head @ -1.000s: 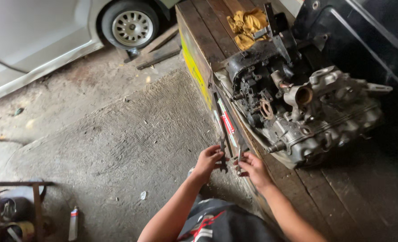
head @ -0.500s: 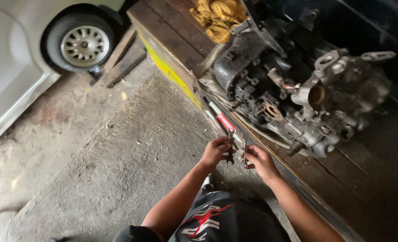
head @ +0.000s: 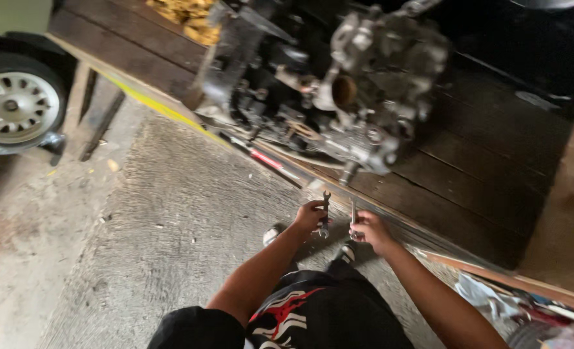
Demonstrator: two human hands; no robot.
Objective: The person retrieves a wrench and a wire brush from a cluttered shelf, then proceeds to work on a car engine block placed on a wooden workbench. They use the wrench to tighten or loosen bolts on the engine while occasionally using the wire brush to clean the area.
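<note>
Two slim steel spanners — left hand (head: 309,216) fingers curled round one (head: 326,216), right hand (head: 369,231) another (head: 353,216).

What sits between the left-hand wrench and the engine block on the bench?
Head view: between the wrench in the left hand and the engine, only the wooden bench edge.

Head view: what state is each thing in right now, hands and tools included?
Left hand: closed around a small metal open-end wrench, held upright.
Right hand: grip closed on a second slim metal wrench, upright.
Grey metal engine block: resting on the dark wooden workbench, partly stripped.
Red-handled tool: lying flat at the bench edge.
Car wheel: on the ground.
</note>
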